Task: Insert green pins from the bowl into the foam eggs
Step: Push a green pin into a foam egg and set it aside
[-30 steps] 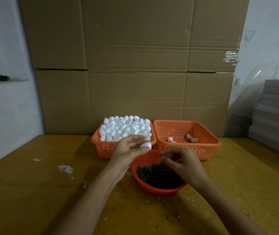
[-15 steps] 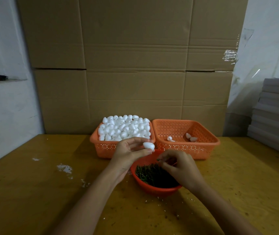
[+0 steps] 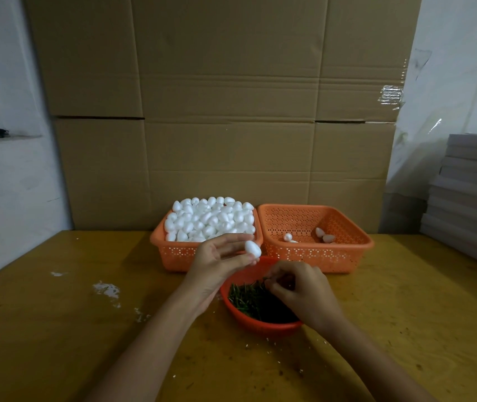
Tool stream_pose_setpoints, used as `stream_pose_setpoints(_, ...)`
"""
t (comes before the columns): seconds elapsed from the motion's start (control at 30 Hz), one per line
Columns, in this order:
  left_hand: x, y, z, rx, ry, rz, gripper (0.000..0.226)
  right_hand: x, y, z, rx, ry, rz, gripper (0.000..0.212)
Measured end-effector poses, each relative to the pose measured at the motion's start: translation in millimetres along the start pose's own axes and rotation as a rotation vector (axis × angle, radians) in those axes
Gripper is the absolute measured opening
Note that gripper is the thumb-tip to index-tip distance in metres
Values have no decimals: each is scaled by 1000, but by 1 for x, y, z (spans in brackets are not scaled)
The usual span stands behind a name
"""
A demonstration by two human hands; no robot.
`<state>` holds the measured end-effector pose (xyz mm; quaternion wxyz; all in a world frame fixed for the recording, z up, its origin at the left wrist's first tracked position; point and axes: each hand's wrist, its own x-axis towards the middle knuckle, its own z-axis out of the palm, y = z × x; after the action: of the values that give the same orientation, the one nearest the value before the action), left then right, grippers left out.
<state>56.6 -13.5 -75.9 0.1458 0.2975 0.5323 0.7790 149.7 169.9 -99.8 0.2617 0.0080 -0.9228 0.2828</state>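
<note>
Left hand (image 3: pixel 217 265) is up over the far rim of the bowl (image 3: pixel 260 326), and it has one egg (image 3: pixel 253 248) pinched between thumb below and fingertips above. The egg sits clear of everything else, just in front of the left basket (image 3: pixel 170 253). Its surface looks plain white from here, with no pin showing in it.

Right hand (image 3: pixel 301 294) is down over the bowl with its back to the camera and its fingers curled. The fingertips are bunched together at the top of the pins (image 3: pixel 246 298). Whether a pin is actually caught between them, I cannot tell: the tips are small and dark against the heap.

The pins fill the bowl as a tangled green mass, and the right hand covers its right half. The bowl stands on the worktop (image 3: pixel 57 329), just in front of the two baskets.

The left basket is heaped above its rim with loose eggs (image 3: pixel 208 217). The right basket (image 3: pixel 318 256), touching it side by side, holds only a few eggs (image 3: pixel 322 235) on its floor.

White crumbs (image 3: pixel 106 288) are scattered on the worktop to the left. Cardboard (image 3: pixel 225 111) stands behind the baskets, and a stack of grey boards (image 3: pixel 475 192) sits at the far right.
</note>
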Motion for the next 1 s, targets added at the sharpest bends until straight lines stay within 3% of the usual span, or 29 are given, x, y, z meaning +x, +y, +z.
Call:
stream_pose_setpoints(0.37,2,-2,-3,-15,-20,9,53,1,3,1,10,2,4,11)
stream_pose_setpoints(0.57,2,-5,-4,27,-21,40,35,1,3,0,7,2,7,11)
stream_pose_setpoints(1.0,4,-9,-6,153,-38,74,40,1,2,-2,19,-1,1,10)
